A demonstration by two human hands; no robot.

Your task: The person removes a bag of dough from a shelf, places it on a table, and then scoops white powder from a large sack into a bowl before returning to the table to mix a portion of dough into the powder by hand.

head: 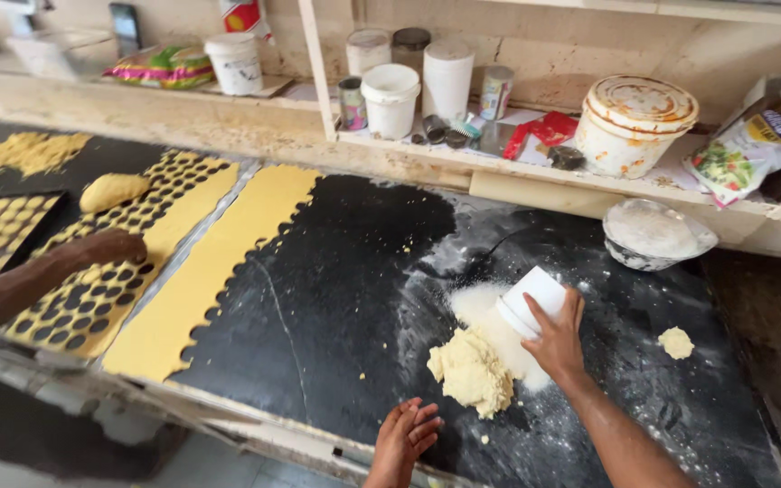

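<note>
My right hand (pixel 557 341) grips a white plastic container (pixel 532 298), tilted on its side over a heap of white flour (pixel 485 312) on the black worktop (pixel 336 298). A lump of pale yellow dough (pixel 472 372) lies just left of that hand, touching the flour. My left hand (pixel 403 440) rests at the worktop's near edge, fingers loosely extended, holding nothing, a short way below the dough lump.
A yellow dough sheet (pixel 205 267) with a scalloped edge lies left of centre. Another person's hand (pixel 97 248) presses on a hole-punched sheet (pixel 101 289). A small dough bit (pixel 676 342), a flour bowl (pixel 654 235) and shelf tubs (pixel 390 98) stand nearby.
</note>
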